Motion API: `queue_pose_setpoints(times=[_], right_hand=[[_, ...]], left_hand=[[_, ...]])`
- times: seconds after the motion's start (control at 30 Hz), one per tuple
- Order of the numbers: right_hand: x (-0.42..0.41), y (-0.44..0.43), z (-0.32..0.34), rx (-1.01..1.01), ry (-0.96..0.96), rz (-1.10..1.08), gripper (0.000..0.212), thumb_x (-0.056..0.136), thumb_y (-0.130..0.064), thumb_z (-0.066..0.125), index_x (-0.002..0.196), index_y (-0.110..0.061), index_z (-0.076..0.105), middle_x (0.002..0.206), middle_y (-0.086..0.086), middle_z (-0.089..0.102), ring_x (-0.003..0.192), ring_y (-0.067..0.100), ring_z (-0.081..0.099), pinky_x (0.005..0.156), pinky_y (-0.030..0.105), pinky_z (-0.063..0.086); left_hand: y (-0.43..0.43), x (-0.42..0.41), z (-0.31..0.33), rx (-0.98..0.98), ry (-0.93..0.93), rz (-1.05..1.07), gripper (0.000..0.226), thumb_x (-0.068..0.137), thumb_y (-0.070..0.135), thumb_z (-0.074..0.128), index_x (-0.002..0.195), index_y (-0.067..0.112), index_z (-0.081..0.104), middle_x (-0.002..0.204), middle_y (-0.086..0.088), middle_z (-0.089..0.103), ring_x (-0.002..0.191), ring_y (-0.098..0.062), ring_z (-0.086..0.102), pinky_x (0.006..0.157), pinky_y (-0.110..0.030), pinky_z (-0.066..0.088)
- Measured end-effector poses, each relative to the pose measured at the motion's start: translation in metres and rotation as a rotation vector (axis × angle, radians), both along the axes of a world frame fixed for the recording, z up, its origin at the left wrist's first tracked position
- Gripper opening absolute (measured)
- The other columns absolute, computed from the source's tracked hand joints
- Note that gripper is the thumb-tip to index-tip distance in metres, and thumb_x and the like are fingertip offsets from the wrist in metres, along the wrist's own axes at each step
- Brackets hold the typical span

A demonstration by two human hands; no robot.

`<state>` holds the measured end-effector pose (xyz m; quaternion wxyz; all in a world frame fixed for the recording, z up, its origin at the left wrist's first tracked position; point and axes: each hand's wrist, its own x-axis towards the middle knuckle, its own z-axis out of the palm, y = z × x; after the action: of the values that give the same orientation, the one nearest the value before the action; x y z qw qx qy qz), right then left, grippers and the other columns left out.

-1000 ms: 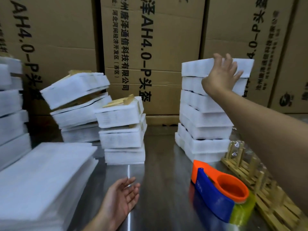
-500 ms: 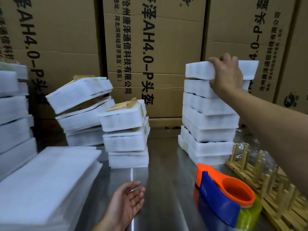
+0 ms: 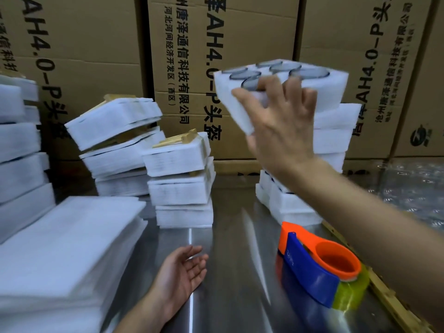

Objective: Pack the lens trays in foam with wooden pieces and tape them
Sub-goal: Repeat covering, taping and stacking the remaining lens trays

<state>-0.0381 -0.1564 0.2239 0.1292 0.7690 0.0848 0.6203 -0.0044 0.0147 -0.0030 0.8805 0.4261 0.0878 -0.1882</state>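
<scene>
Right hand (image 3: 283, 126) grips lens tray (image 3: 319, 90) — tray above palm.

The right grip (image 3: 283, 123), which a second ago lay flat against the top lens tray (image 3: 330, 90) and half a second ago curled over its upper edge, has now lifted that tray off the stack (image 3: 336, 118). The tray hangs in the air above and in front of the stack, tilted toward the camera (blurred by motion), so its top face now shows, with round dark-rimmed lenses (image 3: 308, 72) set in the foam. The stack stands one tray lower.
</scene>
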Motion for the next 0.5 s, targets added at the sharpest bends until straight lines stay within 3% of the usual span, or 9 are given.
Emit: queue_pose_setpoints(times=[0.1,0.2,0.27,0.33,0.4,0.5], right_hand=[[-0.035,0.024,-0.048,0.006,0.049,0.094,0.063,0.054,0.000,0.070,0.114,-0.019,0.066,0.101,0.013,0.063,0.091,0.025,0.029,0.071,0.035,0.021],[-0.066,0.033,-0.096,0.020,0.198,0.142,0.068,0.049,-0.007,0.070,0.116,-0.020,0.066,0.104,0.012,0.056,0.087,0.027,0.034,0.070,0.035,0.023],[-0.080,0.034,-0.127,0.025,0.269,0.164,0.055,0.062,-0.014,0.057,0.115,-0.022,0.067,0.103,0.011,0.054,0.083,0.027,0.036,0.069,0.036,0.025],[-0.089,0.037,-0.158,0.062,0.290,0.210,0.044,0.074,-0.012,0.046,0.106,-0.026,0.072,0.092,0.011,0.066,0.076,0.025,0.037,0.067,0.035,0.027],[-0.092,0.042,-0.191,0.114,0.264,0.231,0.047,0.088,-0.009,0.035,0.093,-0.032,0.075,0.078,0.006,0.068,0.069,0.024,0.036,0.063,0.034,0.029],[-0.091,0.051,-0.223,0.066,0.253,0.209,0.046,0.096,-0.019,0.032,0.087,-0.039,0.072,0.068,0.000,0.059,0.061,0.022,0.041,0.056,0.030,0.032]], left_hand=[[0.001,-0.001,0.000,0.017,0.007,0.005,0.022,0.090,0.020,0.046,0.088,0.005,0.062,0.067,-0.013,0.067,0.060,-0.018,0.058,0.065,-0.029,0.045],[0.001,-0.002,0.001,0.035,0.011,0.016,0.023,0.091,0.021,0.044,0.088,0.006,0.062,0.067,-0.011,0.067,0.064,-0.019,0.058,0.065,-0.029,0.044],[-0.004,-0.003,0.002,0.062,-0.039,0.063,0.024,0.094,0.020,0.041,0.090,0.006,0.060,0.071,-0.011,0.068,0.070,-0.021,0.059,0.067,-0.029,0.045],[-0.007,-0.004,0.001,0.124,-0.152,0.213,0.024,0.097,0.016,0.038,0.105,0.005,0.058,0.090,-0.013,0.068,0.085,-0.024,0.063,0.077,-0.031,0.047],[-0.004,-0.004,0.002,0.236,-0.272,0.393,0.029,0.099,0.012,0.038,0.120,0.005,0.055,0.111,-0.012,0.064,0.105,-0.022,0.060,0.090,-0.028,0.043],[-0.002,-0.008,0.006,0.343,-0.425,0.423,0.028,0.099,0.012,0.038,0.118,0.013,0.059,0.112,0.000,0.065,0.105,-0.009,0.061,0.087,-0.017,0.042]])
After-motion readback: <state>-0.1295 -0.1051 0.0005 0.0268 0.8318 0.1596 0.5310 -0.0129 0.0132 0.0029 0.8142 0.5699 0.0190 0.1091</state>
